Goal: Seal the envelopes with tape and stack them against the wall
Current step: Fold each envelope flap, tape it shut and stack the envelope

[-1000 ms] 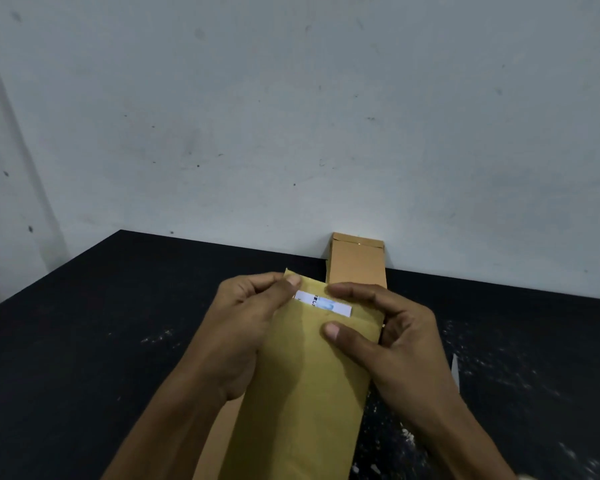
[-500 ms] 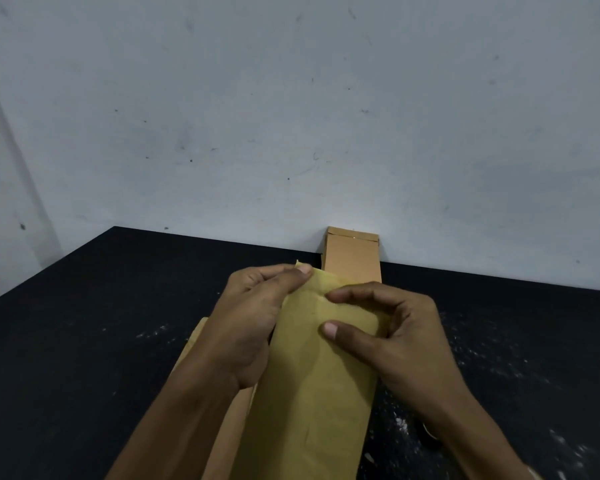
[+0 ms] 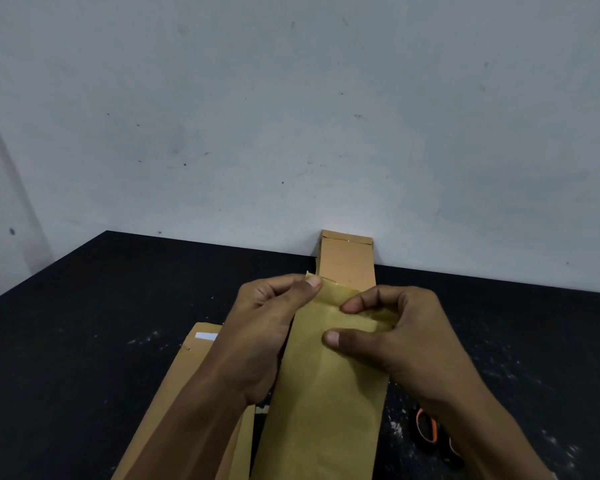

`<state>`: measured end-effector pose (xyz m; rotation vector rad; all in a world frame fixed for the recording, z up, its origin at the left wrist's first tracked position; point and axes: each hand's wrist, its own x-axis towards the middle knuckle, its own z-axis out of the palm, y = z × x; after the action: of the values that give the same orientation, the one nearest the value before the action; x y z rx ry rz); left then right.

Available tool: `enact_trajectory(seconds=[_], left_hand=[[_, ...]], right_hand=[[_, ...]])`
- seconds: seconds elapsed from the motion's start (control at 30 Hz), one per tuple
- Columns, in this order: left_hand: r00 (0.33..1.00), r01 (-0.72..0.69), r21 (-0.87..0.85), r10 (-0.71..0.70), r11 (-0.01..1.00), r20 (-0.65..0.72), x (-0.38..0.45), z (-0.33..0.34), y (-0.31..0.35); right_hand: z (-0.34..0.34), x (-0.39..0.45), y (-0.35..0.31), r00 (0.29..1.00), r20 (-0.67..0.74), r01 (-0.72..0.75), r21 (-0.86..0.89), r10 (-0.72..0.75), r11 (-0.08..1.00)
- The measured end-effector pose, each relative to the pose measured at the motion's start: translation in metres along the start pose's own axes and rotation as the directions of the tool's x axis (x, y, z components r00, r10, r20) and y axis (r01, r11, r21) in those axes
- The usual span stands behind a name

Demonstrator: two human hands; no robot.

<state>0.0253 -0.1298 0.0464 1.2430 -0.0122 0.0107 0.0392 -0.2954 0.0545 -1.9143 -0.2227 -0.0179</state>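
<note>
A long brown envelope (image 3: 323, 393) is held lengthwise in front of me above the black table (image 3: 84, 323). My left hand (image 3: 260, 327) pinches its top left corner between thumb and fingers. My right hand (image 3: 392, 334) grips the top right part, thumb on the face and fingers curled over the folded flap. Beyond them a sealed brown envelope (image 3: 347, 261) leans against the white wall (image 3: 291, 116). More brown envelopes (image 3: 187, 375) lie flat under my left forearm, one showing a white strip.
Orange-handled scissors (image 3: 426, 427) lie on the table beneath my right wrist. White specks dot the dark tabletop. The table's left edge runs diagonally at the far left.
The white strip at the envelope's top, visible a second ago, is now covered by the folded flap. My right fingers have curled over the flap. The view has dropped slightly.
</note>
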Motion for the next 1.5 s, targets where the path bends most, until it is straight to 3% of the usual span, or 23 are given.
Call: enact_trajectory(seconds=[0.17, 0.33, 0.5, 0.63, 0.83, 1.0, 1.13, 1.3, 1.4, 1.5], left_hand=[[1.0, -0.003, 0.022, 0.003, 1.0, -0.001, 0.001, 0.0, -0.003], [1.0, -0.014, 0.016, 0.014, 1.0, 0.011, 0.001, -0.003, -0.001], [0.989, -0.067, 0.125, 0.05, 0.99, 0.139, 0.0, -0.01, -0.003], [0.992, -0.081, 0.08, 0.072, 0.994, 0.105, 0.001, -0.012, -0.007], [0.997, -0.048, 0.078, 0.043, 0.996, 0.07, 0.005, -0.01, -0.017], [0.994, 0.056, 0.231, -0.077, 0.971, 0.083, 0.004, -0.012, -0.029], [0.962, 0.146, 0.448, -0.232, 0.882, 0.145, 0.003, -0.021, -0.045], [0.934, 0.129, 0.706, -0.325, 0.697, 0.15, 0.007, -0.025, -0.066], [0.971, -0.043, 0.872, -0.185, 0.488, 0.152, 0.009, -0.018, -0.076], [0.969, -0.229, 0.92, -0.017, 0.319, 0.247, 0.011, -0.017, -0.09]], right_hand=[[-0.005, 0.003, -0.004, 0.999, 0.036, -0.029, -0.165, 0.035, 0.986], [-0.011, 0.003, -0.007, 0.996, 0.088, -0.005, -0.148, 0.018, 0.989], [-0.015, -0.001, -0.005, 0.995, 0.093, 0.048, -0.034, -0.044, 0.998], [-0.018, -0.009, -0.004, 0.995, 0.013, 0.094, 0.182, -0.098, 0.979], [-0.026, -0.018, 0.011, 0.991, 0.136, -0.058, 0.372, 0.007, 0.926], [-0.03, -0.022, 0.039, 0.988, 0.06, -0.155, 0.371, 0.143, 0.916], [-0.033, -0.031, 0.058, 0.963, 0.1, -0.268, 0.272, 0.25, 0.924], [-0.028, -0.034, 0.085, 0.97, 0.053, -0.232, -0.101, 0.238, 0.967], [-0.024, -0.031, 0.099, 0.998, 0.011, -0.056, -0.397, 0.066, 0.916], [-0.019, -0.029, 0.108, 0.997, 0.035, 0.073, -0.562, -0.064, 0.824]])
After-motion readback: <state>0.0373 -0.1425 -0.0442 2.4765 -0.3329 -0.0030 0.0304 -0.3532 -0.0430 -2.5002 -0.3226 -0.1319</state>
